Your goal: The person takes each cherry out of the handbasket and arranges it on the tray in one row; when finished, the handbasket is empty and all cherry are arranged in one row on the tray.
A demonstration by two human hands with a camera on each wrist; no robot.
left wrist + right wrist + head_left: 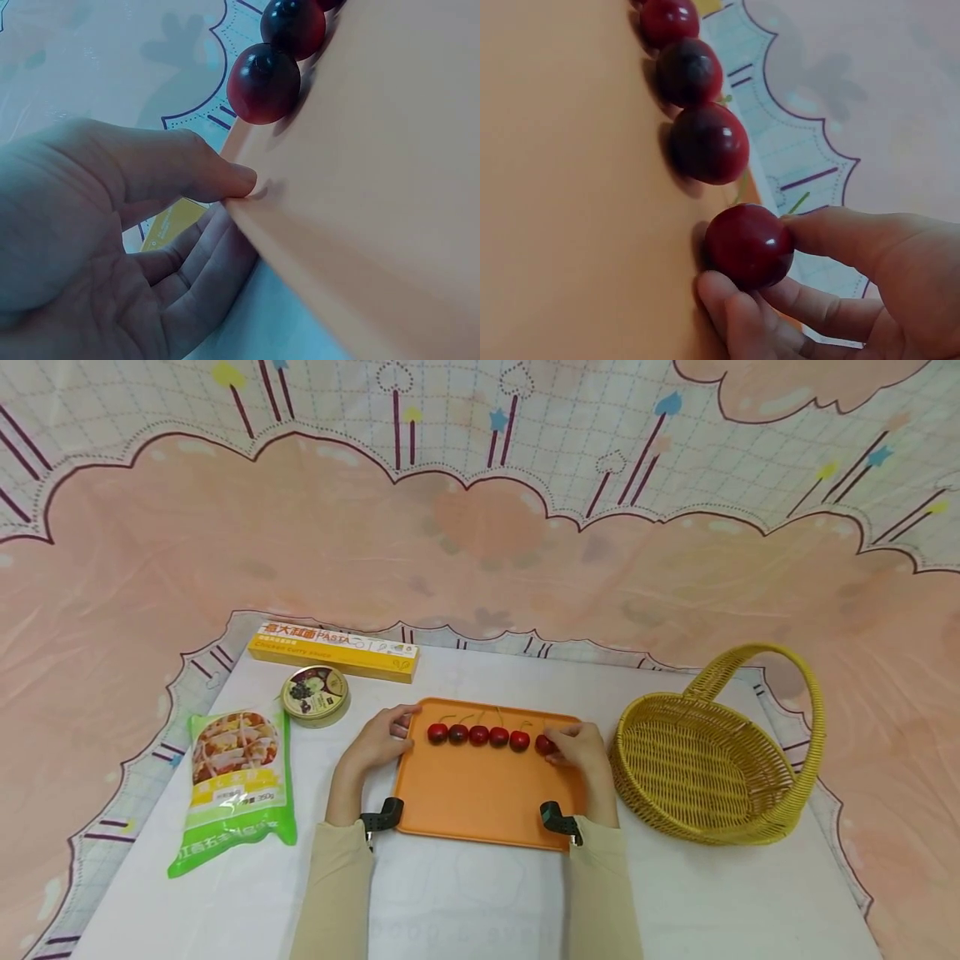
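Fingers (pixel 832 240) of the right hand (pixel 581 752) pinch the end cherry (pixel 750 246) on the orange tray (pixel 480 793); the left hand (pixel 378 742) grips the tray's left edge. A basket (pixel 712 768) stands just right; five cherries (pixel 477 735) line up.

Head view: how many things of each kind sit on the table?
Cherries: 6
Orange tray: 1
Wicker basket: 1
Green food bag: 1
Yellow pasta box: 1
Round tin: 1
Total: 11
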